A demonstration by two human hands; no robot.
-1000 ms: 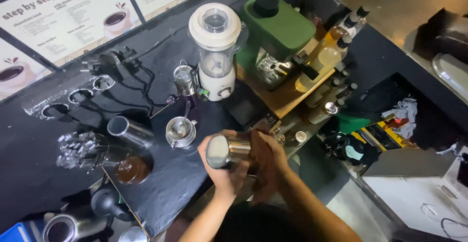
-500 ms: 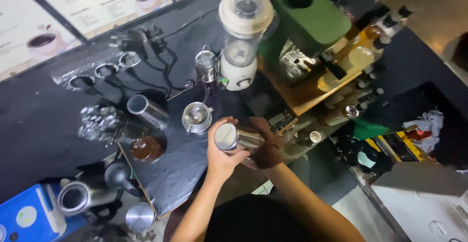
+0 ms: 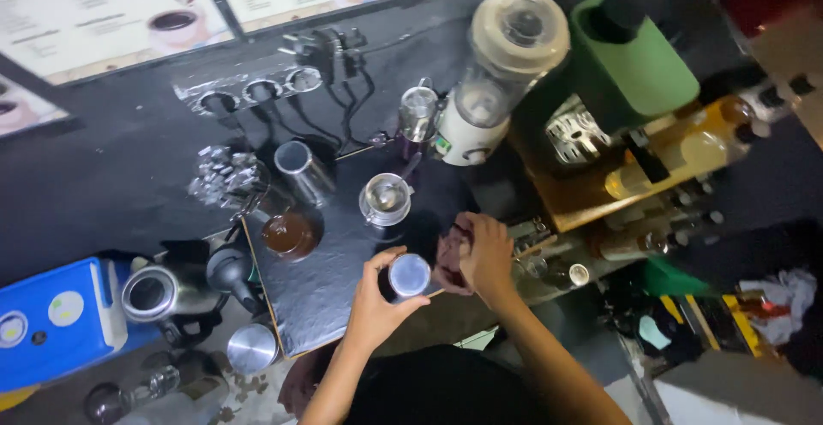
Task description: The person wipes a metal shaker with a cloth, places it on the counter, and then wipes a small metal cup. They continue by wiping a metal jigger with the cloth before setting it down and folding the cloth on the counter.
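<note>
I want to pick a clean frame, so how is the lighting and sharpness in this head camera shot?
Head view: dim overall, the black counter swallowing detail; soft motion blur throughout; glare on the steel cup held by the left hand and on the kettle; the right hand rests on a dark cloth; wide-angle tilt at the edges.
</note>
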